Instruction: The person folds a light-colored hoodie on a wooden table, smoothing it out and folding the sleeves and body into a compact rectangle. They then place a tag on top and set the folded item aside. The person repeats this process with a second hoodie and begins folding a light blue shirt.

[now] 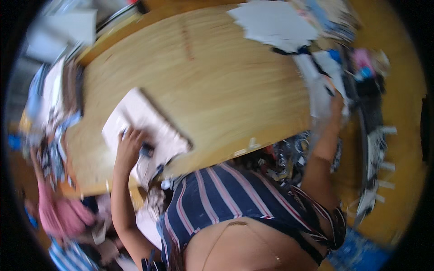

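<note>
A pale pink folded cloth (156, 124), likely a garment, lies on the left part of the wooden table. On its near half rests my left hand (131, 143), fingers curled, with a small dark object (147, 150) at the thumb side; its kind is unclear. My right arm stretches out past the table's right end. There my right hand (336, 103) is at a white sheet (316, 81), beside a thin orange and black item (330, 86). Blur hides whether those fingers hold it.
White sheets (273, 25) are piled at the far right, beside coloured odds and ends (364, 67). Stacked folded cloths (58, 92) stand along the left edge. A person in a pink top (65, 210) is at the lower left. Wrapped items (289, 156) sit below the table's near edge.
</note>
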A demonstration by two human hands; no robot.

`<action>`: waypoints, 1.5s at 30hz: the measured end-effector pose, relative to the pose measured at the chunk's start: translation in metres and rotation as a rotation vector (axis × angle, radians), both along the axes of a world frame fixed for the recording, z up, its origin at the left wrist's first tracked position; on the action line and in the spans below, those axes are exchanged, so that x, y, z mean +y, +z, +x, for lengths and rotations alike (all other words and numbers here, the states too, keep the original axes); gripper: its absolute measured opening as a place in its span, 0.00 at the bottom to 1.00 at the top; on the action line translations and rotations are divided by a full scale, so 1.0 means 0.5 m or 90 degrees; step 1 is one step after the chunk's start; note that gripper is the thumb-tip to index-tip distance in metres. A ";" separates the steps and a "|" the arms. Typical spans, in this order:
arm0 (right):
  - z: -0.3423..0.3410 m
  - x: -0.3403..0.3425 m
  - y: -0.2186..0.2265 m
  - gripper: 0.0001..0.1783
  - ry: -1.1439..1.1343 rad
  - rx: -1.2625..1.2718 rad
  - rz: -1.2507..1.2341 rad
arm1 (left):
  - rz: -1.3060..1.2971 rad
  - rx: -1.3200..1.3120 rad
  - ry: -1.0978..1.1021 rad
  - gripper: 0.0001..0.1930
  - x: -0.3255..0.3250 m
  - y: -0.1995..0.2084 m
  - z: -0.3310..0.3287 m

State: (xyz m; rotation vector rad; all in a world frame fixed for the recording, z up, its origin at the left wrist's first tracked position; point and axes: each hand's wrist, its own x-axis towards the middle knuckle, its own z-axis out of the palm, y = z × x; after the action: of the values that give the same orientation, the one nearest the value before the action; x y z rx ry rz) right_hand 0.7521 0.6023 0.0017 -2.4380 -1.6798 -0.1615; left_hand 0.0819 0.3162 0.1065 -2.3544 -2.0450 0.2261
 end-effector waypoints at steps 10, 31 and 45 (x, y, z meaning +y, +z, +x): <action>0.023 -0.029 0.004 0.20 -0.067 0.271 0.082 | 0.122 -0.179 -0.061 0.09 -0.045 -0.024 -0.022; -1.118 -0.375 0.096 0.11 0.762 0.536 -0.381 | 0.305 -0.355 -0.016 0.11 -0.088 -0.103 -0.032; -1.104 -0.380 0.255 0.14 0.788 0.560 -0.003 | 0.271 -0.316 0.192 0.04 -0.026 -0.096 -0.004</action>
State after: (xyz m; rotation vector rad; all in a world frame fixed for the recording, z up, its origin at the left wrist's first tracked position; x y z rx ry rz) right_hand 0.2001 0.4121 0.1292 -0.7867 -2.1941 0.8899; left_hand 0.0797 0.3031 0.0584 -1.9678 -2.3326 -0.7893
